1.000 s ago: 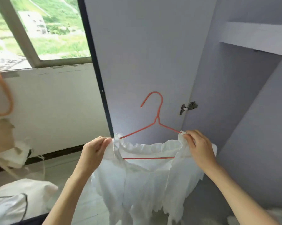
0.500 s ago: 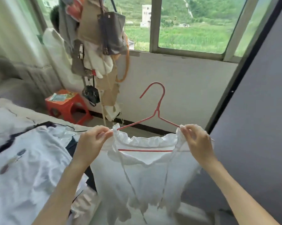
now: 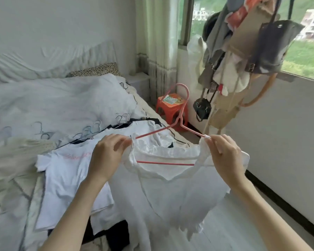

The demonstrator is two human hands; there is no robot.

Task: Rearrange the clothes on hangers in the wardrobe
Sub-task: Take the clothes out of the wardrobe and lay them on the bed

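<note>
- A white ruffled top (image 3: 170,192) hangs on a pink wire hanger (image 3: 179,124), held up in the air just beside the bed (image 3: 26,105), its hem dangling over the pale floor.
- My left hand (image 3: 105,158) pinches the top's left shoulder strap between curled fingertips and thumb, at the hanger's left end.
- My right hand (image 3: 225,160) pinches the right strap the same way, at the hanger's right end.
- On the bed, just left of the top, lies a white T-shirt (image 3: 65,178) with pink lettering, among more clothes on pale hangers (image 3: 91,129).
- Beyond the foot of the bed stands a red stool (image 3: 170,107).
- Bags and garments (image 3: 243,60) hang in a cluster right of the stool, before the window (image 3: 306,57).
</note>
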